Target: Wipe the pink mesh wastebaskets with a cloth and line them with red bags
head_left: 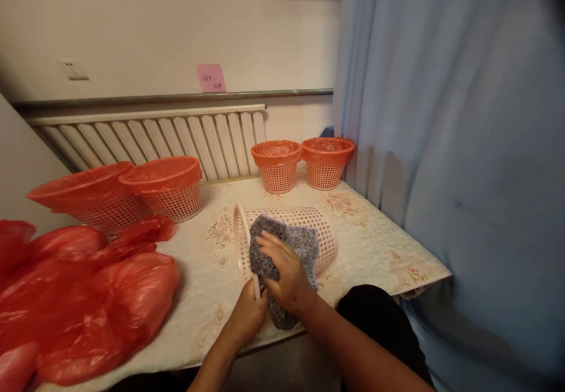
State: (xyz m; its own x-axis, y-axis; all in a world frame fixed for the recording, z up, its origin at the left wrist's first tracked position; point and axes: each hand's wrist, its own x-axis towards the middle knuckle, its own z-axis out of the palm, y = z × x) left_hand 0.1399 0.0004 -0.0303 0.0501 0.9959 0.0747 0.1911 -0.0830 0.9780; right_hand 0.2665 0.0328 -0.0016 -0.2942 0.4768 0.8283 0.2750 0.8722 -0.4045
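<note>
A pale pink plastic wastebasket point(324, 236) with a lattice wall lies on its side near the table's front edge, its mouth facing left. My left hand point(248, 315) is closed round the lower part of its rim. A grey cleaning cloth point(304, 242) is draped over the outside of the basket, one end hanging towards the table edge. My right hand point(285, 271) lies on the cloth and presses it to the basket wall, thumb bent under and fingers pointing up to the left. What the thumb and palm grip is partly hidden.
Two wastebaskets with red liners point(277, 171) stand at the back of the table. Two more lined baskets point(174, 195) lean together at the left. Crumpled red plastic bags point(88, 298) heap at the front left. A blue curtain point(441, 115) hangs along the right side; a radiator point(176, 145) is behind.
</note>
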